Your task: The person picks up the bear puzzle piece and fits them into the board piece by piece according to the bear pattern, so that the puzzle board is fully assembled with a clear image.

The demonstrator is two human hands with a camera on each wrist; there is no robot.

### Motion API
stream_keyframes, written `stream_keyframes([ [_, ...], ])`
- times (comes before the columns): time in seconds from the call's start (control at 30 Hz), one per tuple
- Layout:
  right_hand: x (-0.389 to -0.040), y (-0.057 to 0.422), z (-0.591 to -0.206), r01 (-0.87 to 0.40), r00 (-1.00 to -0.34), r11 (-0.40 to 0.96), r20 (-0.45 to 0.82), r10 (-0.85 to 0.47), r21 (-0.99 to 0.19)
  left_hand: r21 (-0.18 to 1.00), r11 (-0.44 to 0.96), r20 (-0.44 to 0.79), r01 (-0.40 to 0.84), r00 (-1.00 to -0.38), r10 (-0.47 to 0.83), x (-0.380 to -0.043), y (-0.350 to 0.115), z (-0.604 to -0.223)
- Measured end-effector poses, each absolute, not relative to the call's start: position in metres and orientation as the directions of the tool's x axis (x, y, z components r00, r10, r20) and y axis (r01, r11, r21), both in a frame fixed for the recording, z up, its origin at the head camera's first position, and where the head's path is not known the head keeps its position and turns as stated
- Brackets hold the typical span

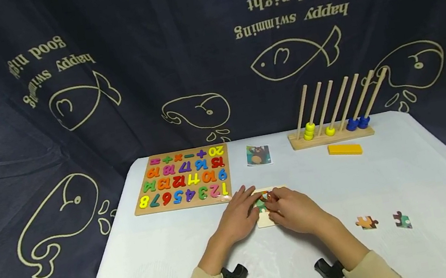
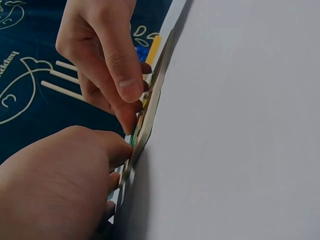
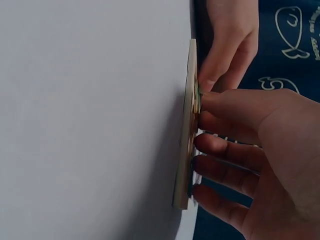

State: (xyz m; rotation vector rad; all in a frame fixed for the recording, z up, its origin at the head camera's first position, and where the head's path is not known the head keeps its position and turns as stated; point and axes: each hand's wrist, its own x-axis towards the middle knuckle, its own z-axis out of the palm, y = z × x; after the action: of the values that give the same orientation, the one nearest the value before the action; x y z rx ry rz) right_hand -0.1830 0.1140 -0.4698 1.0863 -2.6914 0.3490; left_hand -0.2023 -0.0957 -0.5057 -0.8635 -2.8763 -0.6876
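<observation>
A small wooden puzzle board, with green and brown jigsaw pieces in it, lies in front of me between both hands. From its left side my left hand reaches over it, fingers extended and fingertips on the pieces. My right hand is bent over the right half, thumb and fingertips at a puzzle piece that they largely cover. In the right wrist view the board appears edge-on, with the right fingertips along its face. Two loose jigsaw pieces, one orange and one green and brown, lie to the right.
A number board with colourful digits lies at the back left. Behind the puzzle is a bear picture card. At the back right stand a wooden peg rack with beads and a yellow block. A dark curtain hangs behind the table.
</observation>
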Motion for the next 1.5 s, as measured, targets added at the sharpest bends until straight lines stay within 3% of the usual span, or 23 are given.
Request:
stream_keyframes([
  [0.37, -0.179, 0.110, -0.469, -0.617, -0.771, 0.778, 0.293, -0.566, -0.120, 0.410, 0.740, 0.193, 0.533, -0.844, 0.501, -0.202, -0.095, -0.505],
  [0.87, -0.178, 0.110, -0.467, -0.625, -0.767, 0.769, 0.290, -0.572, -0.137, 0.399, 0.742, 0.200, 0.539, -0.841, 0.503, -0.202, -0.096, -0.503],
  [1.1, -0.179, 0.120, -0.459, -0.547, -0.835, 0.762, 0.167, -0.524, -0.348, 0.408, 0.734, 0.208, 0.543, -0.838, 0.504, -0.202, -0.096, -0.503],
  [1.23, -0.181, 0.135, -0.450, -0.499, -0.858, 0.722, 0.159, -0.488, -0.479, 0.407, 0.733, 0.206, 0.545, -0.836, 0.508, -0.201, -0.096, -0.503],
  [1.5, -0.181, 0.173, -0.444, -0.466, -0.869, 0.695, 0.137, -0.475, -0.547, 0.422, 0.729, 0.199, 0.539, -0.840, 0.505, -0.201, -0.096, -0.505],
])
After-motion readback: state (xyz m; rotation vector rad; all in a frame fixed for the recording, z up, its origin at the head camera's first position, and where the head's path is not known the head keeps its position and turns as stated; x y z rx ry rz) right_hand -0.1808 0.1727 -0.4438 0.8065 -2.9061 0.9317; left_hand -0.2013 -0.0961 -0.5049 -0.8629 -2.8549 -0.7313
